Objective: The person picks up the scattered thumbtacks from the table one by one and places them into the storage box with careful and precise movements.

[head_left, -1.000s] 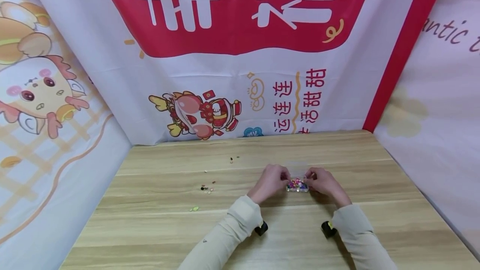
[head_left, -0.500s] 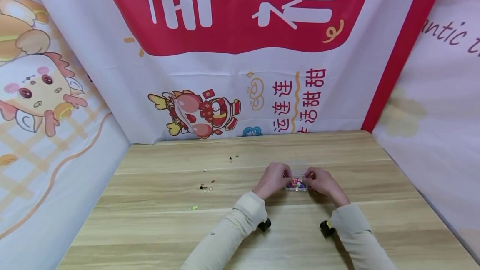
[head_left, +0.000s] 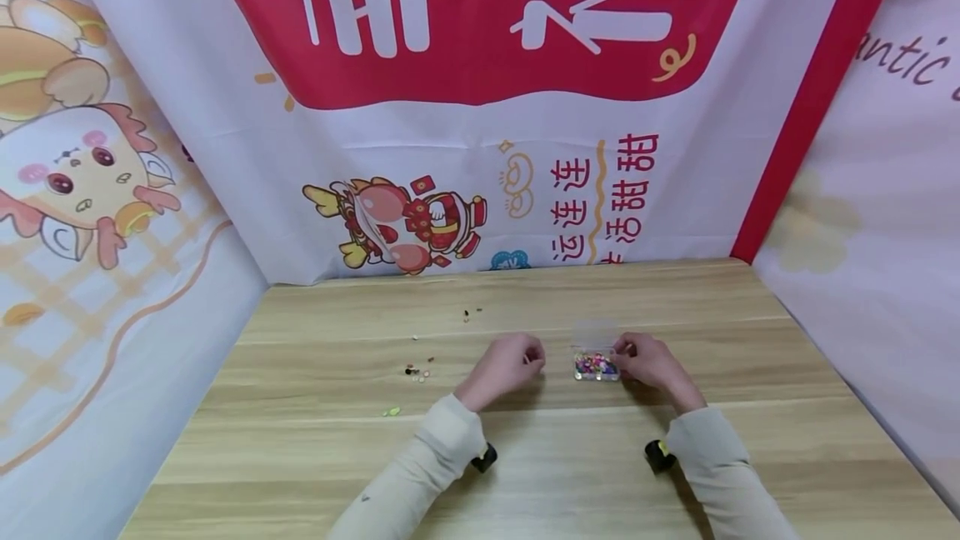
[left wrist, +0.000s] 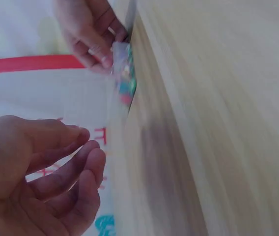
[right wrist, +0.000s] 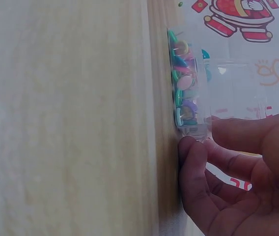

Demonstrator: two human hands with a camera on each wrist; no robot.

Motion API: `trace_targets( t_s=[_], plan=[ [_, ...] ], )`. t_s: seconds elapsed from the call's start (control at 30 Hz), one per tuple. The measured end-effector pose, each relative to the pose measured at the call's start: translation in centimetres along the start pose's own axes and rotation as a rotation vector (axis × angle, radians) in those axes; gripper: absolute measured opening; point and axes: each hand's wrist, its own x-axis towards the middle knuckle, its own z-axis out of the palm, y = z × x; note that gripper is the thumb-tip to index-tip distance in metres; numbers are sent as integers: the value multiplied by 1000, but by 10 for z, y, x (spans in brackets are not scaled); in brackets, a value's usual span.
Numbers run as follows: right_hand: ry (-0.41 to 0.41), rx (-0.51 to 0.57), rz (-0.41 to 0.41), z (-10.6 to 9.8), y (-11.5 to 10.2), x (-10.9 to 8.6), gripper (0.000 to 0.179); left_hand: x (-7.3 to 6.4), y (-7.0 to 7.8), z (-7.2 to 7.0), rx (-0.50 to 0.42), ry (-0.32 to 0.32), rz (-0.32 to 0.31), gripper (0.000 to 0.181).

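Note:
A small clear plastic box stands on the table with its transparent lid raised at the back. Inside it lie many small colourful pieces, rounded and flat, in pink, green, blue and purple. My right hand pinches the box's right end between thumb and finger, which the right wrist view shows close up. To the left of the box, apart from it, my left hand hovers above the table. Its fingers are loosely curved, thumb tip close to a fingertip, and nothing shows between them in the left wrist view.
Several tiny pieces lie scattered on the wooden table left of my hands, with yellow-green ones nearer and a few dark specks farther back. Printed cloth hangs behind the table and at both sides.
My left hand has let go of the box's left side and moved left, away from it. The right hand stays at the box's right end, and the box remains in place.

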Motion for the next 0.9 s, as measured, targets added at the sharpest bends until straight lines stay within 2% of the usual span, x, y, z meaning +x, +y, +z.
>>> trace_targets(
  t_s=[0.2,0.33,0.5,0.63,0.9],
  plan=[
    [1,-13,0,0,1,1,14,-38,-19,-25,26,9,-61,5],
    [7,-19,-7,-1,0,0,15,-59,-33,-38,53,38,-68,6],
    [12,-20,-13,-1,0,-1,14,-82,-46,-44,71,72,-67,5],
    [9,-22,-17,0,0,-1,14,-97,-53,-46,98,99,-90,7],
    [5,-11,-16,0,-1,-2,15,-124,-70,-55,205,175,-137,21]
  ],
)
